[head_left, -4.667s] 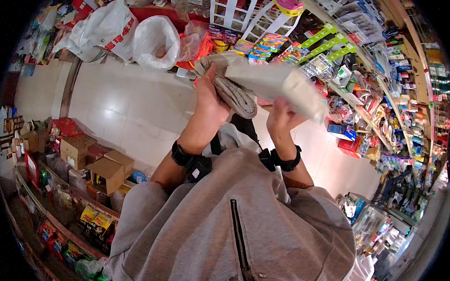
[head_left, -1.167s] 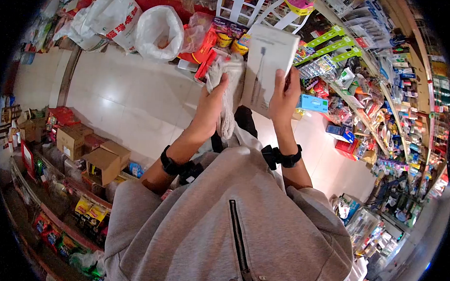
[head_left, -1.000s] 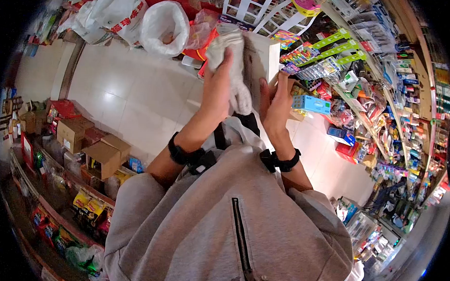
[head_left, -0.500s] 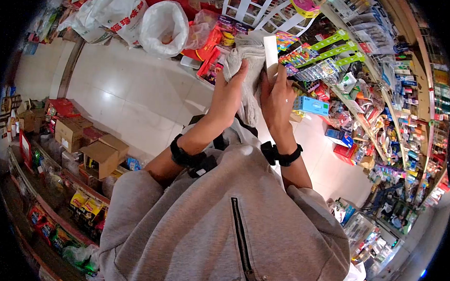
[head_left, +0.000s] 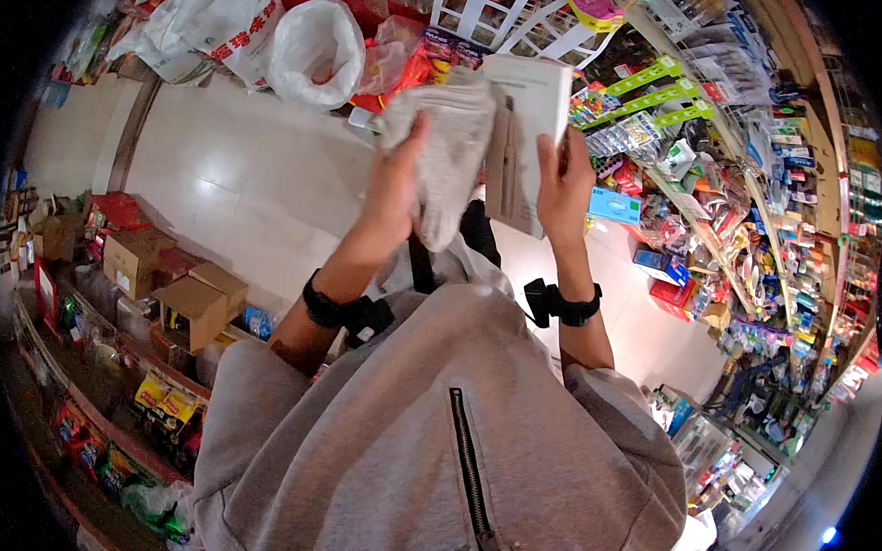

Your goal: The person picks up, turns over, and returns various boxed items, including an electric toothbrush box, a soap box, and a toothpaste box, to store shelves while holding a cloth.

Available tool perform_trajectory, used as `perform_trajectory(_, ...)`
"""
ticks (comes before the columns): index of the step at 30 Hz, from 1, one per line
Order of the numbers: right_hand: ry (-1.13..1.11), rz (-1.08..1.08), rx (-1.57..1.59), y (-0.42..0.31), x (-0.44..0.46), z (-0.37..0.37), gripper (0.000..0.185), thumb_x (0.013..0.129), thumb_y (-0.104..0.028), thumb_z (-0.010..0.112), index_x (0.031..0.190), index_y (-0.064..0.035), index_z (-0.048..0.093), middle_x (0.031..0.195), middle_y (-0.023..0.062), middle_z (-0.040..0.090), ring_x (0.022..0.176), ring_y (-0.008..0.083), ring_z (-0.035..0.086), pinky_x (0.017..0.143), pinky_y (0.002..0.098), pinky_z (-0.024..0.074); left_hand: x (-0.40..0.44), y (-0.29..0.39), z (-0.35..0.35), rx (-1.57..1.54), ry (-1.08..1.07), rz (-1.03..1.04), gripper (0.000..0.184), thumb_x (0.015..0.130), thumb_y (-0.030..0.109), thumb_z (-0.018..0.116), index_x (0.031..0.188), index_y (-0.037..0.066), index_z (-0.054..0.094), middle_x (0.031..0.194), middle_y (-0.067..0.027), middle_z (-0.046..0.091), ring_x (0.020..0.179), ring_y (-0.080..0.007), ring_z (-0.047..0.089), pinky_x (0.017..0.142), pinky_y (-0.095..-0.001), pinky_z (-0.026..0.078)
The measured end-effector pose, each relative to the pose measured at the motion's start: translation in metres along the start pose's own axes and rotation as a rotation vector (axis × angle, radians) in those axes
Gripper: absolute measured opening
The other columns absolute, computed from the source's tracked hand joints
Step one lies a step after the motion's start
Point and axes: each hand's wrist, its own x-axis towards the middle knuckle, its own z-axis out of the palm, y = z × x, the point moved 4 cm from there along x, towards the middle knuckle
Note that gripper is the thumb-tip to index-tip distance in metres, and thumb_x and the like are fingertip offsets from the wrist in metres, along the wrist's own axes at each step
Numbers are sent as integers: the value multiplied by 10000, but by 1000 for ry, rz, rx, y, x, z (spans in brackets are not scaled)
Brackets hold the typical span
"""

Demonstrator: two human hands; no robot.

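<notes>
My left hand [head_left: 393, 191] is closed round a bundle of off-white knit cloth [head_left: 452, 150], which looks like folded work gloves. Its thumb lies across the near side, and the lower end tapers down towards my body. In my right hand [head_left: 565, 188] is a flat white box [head_left: 535, 99], held by its right edge. The box's broad face is turned up and carries small print and a grey-brown picture, too blurred to read. Cloth and box are side by side in front of my chest, close together.
White plastic bags [head_left: 318, 56] stand at the back left. A shelf rack with green strips [head_left: 676, 94] and hanging packets runs along the right. A blue box [head_left: 615, 206] lies near my right hand. Open cardboard boxes [head_left: 195, 311] sit on the left shelves.
My left hand has moved left and slightly down with the knit bundle, away from the box. My right hand has turned the box from its narrow edge to its broad face.
</notes>
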Motion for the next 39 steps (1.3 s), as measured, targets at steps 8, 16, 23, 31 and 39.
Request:
perform_trajectory(8,-183,383,726,2,-10,12,307,992,-238,536,1167,11,574,975,16,606,874,77,503,797,219,413,8,13,-9,-136,-49,10,435,969,326,546,1286,31,502,1197,-113,618,1043,-252,633,923,-409,507)
perform_trajectory(16,6,248,506,3,-16,24,387,938,-252,616,1188,33,540,1062,103,581,949,176,556,876,292,441,-5,-1,5,-210,-87,-213,445,975,371,514,1284,52,528,1209,-106,626,1076,-242,622,944,-408,486)
perform_trajectory(23,-145,-35,34,-31,-26,20,907,609,-389,872,1270,79,462,1207,205,464,1137,353,486,996,418,399,-6,-22,1,-239,-98,-272,435,983,351,491,1299,54,522,1235,-111,614,1076,-249,623,942,-416,486)
perform_trajectory(31,-221,-56,117,-38,-41,20,1007,595,-326,824,1412,21,350,1242,250,487,1165,369,486,991,446,414,-8,8,17,-114,-129,-119,486,978,345,518,1340,26,459,1292,-135,569,1158,-273,584,997,-421,461)
perform_trajectory(39,-103,174,620,-30,-22,17,913,645,-203,810,1399,39,356,1242,161,549,1110,258,569,963,371,469,-31,-8,19,265,-137,184,331,965,201,555,1227,-3,559,1165,-53,609,1070,-140,557,948,-304,418)
